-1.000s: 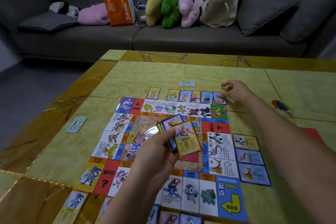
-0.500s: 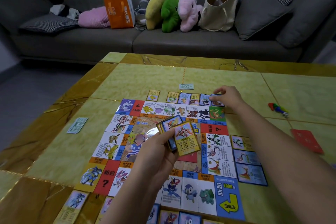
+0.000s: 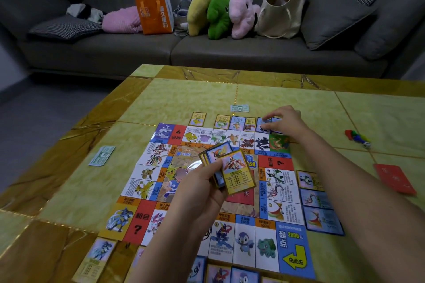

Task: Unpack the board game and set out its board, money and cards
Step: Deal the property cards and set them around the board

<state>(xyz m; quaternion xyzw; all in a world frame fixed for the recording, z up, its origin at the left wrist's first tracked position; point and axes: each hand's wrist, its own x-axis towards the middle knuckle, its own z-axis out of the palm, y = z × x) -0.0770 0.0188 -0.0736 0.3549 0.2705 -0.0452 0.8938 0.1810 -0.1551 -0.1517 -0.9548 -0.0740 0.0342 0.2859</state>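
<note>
The colourful game board (image 3: 147, 193) lies flat on the table (image 3: 184, 99). My left hand (image 3: 197, 188) grips a fanned stack of cards (image 3: 236, 167) above the board's middle. My right hand (image 3: 286, 122) reaches to the board's far right corner, fingertips resting on the blue-edged cards (image 3: 264, 125) at the end of the far row of cards (image 3: 236, 122). More cards line the right side (image 3: 319, 200) and the near edge (image 3: 243, 274). Paper money lies at the left (image 3: 102, 156) and beyond the far row (image 3: 239, 108). A red card stack (image 3: 394, 178) sits at the right.
Small coloured pawns and a die (image 3: 357, 138) lie on the table at the right. A single card (image 3: 96, 257) sits off the board's near left corner. Behind the table stands a grey sofa (image 3: 138, 53) with bags, cushions and plush toys.
My right hand has slid left along the far row of cards and now covers the last blue-edged ones. The left hand keeps its stack in the same place.
</note>
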